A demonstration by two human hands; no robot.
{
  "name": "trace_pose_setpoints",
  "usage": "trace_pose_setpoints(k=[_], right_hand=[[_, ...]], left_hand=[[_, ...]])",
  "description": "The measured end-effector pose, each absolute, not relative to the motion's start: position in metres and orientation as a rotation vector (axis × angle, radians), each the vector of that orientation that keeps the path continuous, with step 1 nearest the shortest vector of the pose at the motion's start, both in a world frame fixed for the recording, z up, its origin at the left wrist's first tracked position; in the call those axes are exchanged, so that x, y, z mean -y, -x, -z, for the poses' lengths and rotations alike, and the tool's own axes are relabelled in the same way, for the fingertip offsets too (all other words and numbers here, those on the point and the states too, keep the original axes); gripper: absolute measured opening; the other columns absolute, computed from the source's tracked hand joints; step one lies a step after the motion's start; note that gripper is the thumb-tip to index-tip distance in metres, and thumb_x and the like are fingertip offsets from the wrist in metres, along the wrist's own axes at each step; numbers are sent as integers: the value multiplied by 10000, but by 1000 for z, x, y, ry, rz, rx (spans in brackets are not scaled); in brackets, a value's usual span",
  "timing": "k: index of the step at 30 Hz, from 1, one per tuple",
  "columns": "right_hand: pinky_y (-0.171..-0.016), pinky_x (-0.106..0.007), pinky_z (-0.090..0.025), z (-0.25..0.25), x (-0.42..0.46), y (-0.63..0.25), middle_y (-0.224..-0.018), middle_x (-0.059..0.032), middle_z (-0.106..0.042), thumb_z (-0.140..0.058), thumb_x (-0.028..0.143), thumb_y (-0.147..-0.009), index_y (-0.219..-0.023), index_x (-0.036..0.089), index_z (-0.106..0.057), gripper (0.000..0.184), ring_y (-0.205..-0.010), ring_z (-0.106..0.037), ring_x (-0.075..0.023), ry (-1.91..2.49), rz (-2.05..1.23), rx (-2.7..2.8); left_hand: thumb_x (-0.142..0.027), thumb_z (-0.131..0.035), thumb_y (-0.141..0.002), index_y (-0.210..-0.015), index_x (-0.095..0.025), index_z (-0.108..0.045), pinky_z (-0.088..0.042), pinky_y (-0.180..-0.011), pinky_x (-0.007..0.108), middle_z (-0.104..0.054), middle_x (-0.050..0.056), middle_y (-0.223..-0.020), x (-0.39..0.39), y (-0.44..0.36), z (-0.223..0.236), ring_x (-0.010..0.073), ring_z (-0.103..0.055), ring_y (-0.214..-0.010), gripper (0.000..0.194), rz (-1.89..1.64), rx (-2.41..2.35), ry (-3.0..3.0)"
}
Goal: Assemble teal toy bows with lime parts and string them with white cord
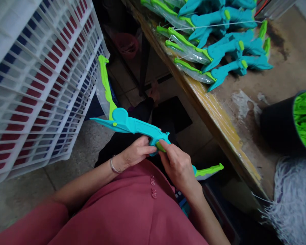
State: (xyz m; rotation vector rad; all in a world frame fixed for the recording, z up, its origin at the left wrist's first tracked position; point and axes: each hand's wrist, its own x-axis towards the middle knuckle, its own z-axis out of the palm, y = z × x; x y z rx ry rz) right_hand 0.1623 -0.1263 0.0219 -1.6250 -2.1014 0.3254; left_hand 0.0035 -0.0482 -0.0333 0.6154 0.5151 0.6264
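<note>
A toy bow (145, 128) with a turquoise body and lime-green limbs lies across my lap, held in both hands. My left hand (139, 149) is closed around its middle from below. The fingers of my right hand (177, 161) pinch a small green piece (160, 146) against the bow's centre. One green limb (106, 86) rises at the upper left with clear plastic along it. The other limb (209, 171) sticks out beyond my right hand, which hides part of the body.
Several similar toy bows (234, 64) lie in a row on the worn table (226, 112), some with white strings. A black bucket (277, 119) holds green parts. White strings (292, 194) hang over the table edge. A white plastic crate (66, 143) stands at the left.
</note>
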Motion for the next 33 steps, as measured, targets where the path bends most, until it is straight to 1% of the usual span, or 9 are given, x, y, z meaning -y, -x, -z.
trace_pose_setpoints(k=[2,7,9,15,20,25,27,29,33], right_hand=[[-671,-316,-498,-20,125,-162,-859,-59,-645,-468,188,-1074,-1326,138,-539,266,-756,-631,-203,1600,-282,2154],[-662,-320,-500,-18,125,-162,-872,-67,-650,-541,364,-1072,-1254,152,-562,280,-757,-630,-206,1690,-237,2068],[-678,-328,-512,-15,126,-161,-904,-80,-649,-577,385,-1054,-1205,169,-586,264,-788,-632,-215,1727,-200,1996],[-721,-357,-538,-2,128,-155,-955,-98,-635,-635,317,-1022,-1086,185,-591,153,-859,-616,-229,1714,-82,1872],[-833,-434,-567,-4,125,-154,-1153,-129,-638,-682,270,-990,-970,214,-557,138,-1049,-612,-265,1625,-116,1884],[-819,-432,-588,-8,119,-160,-1146,-124,-684,-678,168,-972,-859,213,-529,192,-1037,-615,-264,1445,-154,2063],[-796,-413,-592,-8,120,-162,-1138,-126,-684,-672,186,-979,-882,212,-541,166,-1007,-631,-255,1435,-176,2072],[-777,-390,-592,-8,121,-162,-1119,-122,-677,-656,226,-998,-991,210,-575,82,-969,-648,-241,1456,-190,2054],[-779,-384,-588,-10,123,-161,-1115,-135,-653,-623,288,-1023,-1251,194,-571,252,-957,-645,-247,1541,-200,2092]], left_hand=[[-185,-762,-748,-1132,-209,-696,-387,-1094,415,-687,66,-1247,48,-3,33,272,-582,-1213,391,-611,-531,-595],[-173,-744,-755,-1140,-198,-683,-423,-1033,393,-697,74,-1210,48,0,33,262,-612,-1153,391,-575,-519,-471],[-163,-736,-764,-1190,-199,-669,-435,-1007,376,-690,79,-1233,48,0,32,261,-613,-1160,433,-583,-495,-418],[-169,-729,-799,-1330,-227,-617,-460,-927,338,-685,72,-1235,49,-2,30,234,-630,-1099,546,-597,-491,-381],[-174,-750,-798,-1365,-253,-600,-445,-980,359,-663,68,-1290,53,-2,33,243,-613,-1146,591,-597,-496,-398],[-197,-778,-778,-1377,-268,-601,-433,-1023,379,-672,64,-1284,55,-1,35,256,-605,-1182,629,-585,-521,-420],[-191,-769,-784,-1361,-253,-616,-438,-1029,389,-670,73,-1289,55,-1,35,268,-599,-1200,600,-585,-514,-424],[-176,-752,-795,-1324,-231,-642,-430,-1054,401,-665,81,-1300,56,0,34,279,-587,-1229,542,-589,-500,-432],[-156,-740,-794,-1256,-211,-677,-391,-1111,408,-661,77,-1309,56,0,34,284,-554,-1284,469,-596,-495,-457]])
